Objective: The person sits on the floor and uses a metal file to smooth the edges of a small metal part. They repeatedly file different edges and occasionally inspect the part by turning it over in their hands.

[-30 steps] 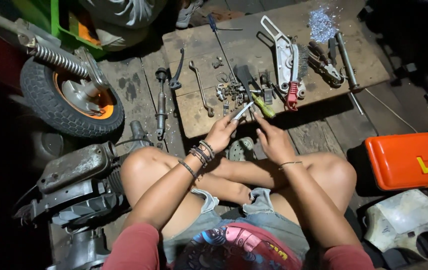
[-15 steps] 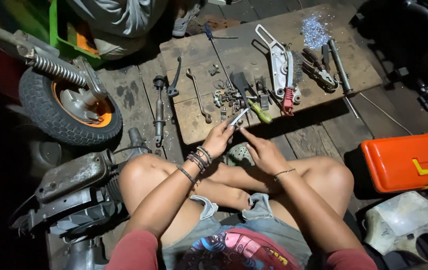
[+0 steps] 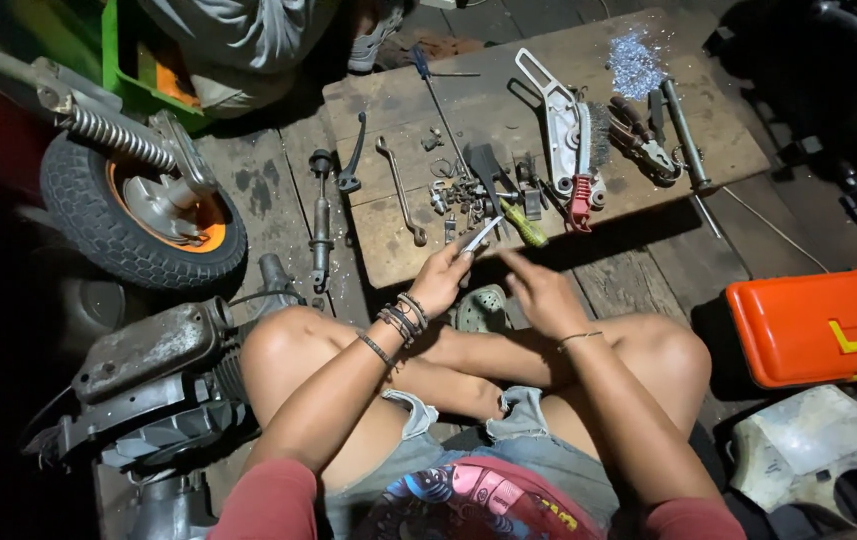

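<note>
Hands part: the left keeps the small metal piece, the right draws back

The person sits cross-legged on the plank floor, facing a low wooden board (image 3: 649,150) that fills the upper middle of the frame and serves as a table. The left hand (image 3: 442,278) is raised at the board's near edge, its fingers pressed together around a thin, pale metal part (image 3: 479,236) whose tip points up and to the right, toward the heap of small hardware (image 3: 459,195). A second ago both hands met around this piece; now the right hand (image 3: 541,292) has come away from it and sits lower, just right of centre, blurred by motion. Its grip looks loosely spread and seems to carry nothing, though the blur makes that hard to judge.

So the two-handed fiddling at the piece appears to have ended for the moment: the part rests in the left hand alone, held above the board's edge rather than lying on it.

Around the hands, a screwdriver with a yellow-green handle (image 3: 524,222) lies just beyond the fingertips, near a wire brush with a red handle (image 3: 581,165) and a white metal bracket (image 3: 554,110). A spanner (image 3: 401,195) lies further left on the board, pliers (image 3: 644,140) towards its right end. Off the board, a small wheel with an orange hub (image 3: 144,215) stands in the upper left, an engine casing (image 3: 149,370) lies at the lower left, and an orange toolbox (image 3: 829,325) sits shut at the right edge
</note>
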